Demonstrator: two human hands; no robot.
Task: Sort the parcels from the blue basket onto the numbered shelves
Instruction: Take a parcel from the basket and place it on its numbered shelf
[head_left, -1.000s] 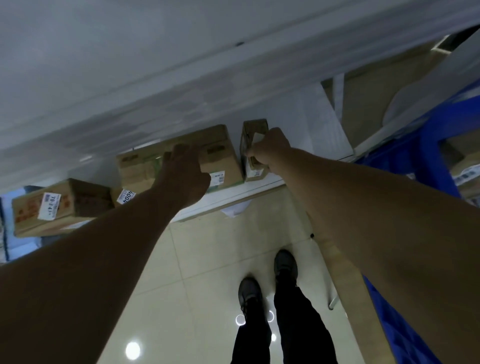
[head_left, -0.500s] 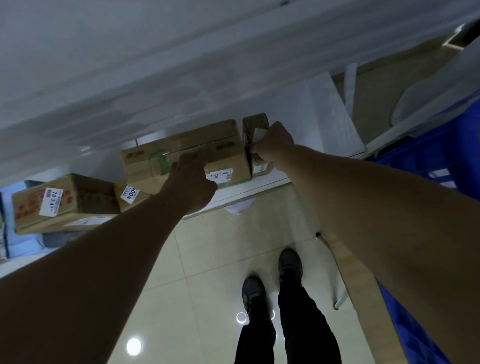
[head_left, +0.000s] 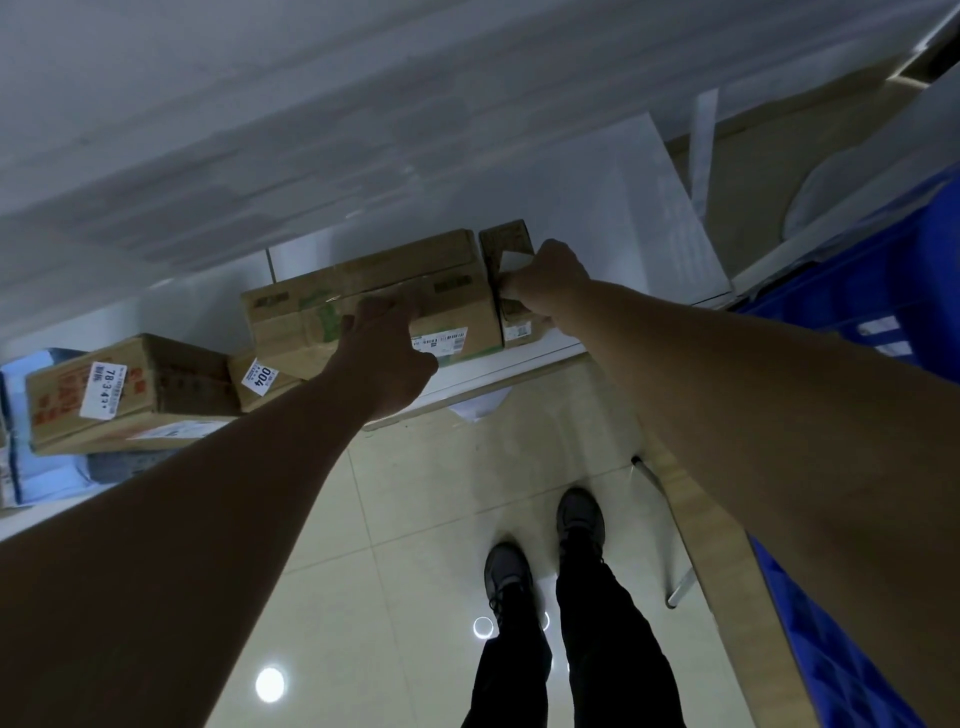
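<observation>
So, stance: shoes (head_left: 579, 519) on the tiled floor (head_left: 405, 519), facing the shelf (head_left: 530, 358), both arms stretched forward.
Blue basket (head_left: 883, 280): off to the person's right, beside the right arm; what it contains cannot be made out.
Left hand (head_left: 387, 358): released, fingers laid fairly straight on the front top of the large box (head_left: 363, 275), apparently steadying it.
Right hand (head_left: 545, 283): clenched round the small parcel (head_left: 506, 241), thumb side towards the large box.
Where the parcel is: on the shelf, at the front right corner of the large box and pressed against its side, or so it looks.
Parcel's long axis: front to back, from the shelf edge towards the wall; it stands on a narrow side, with a labelled end facing the person.
Nearer hand: the right, already on it; the left is a box away.
Likely next move: let go along that axis, without tipping it rightwards onto the bare shelf board.
Further left: box marked 004 (head_left: 262, 376), well apart.
</observation>
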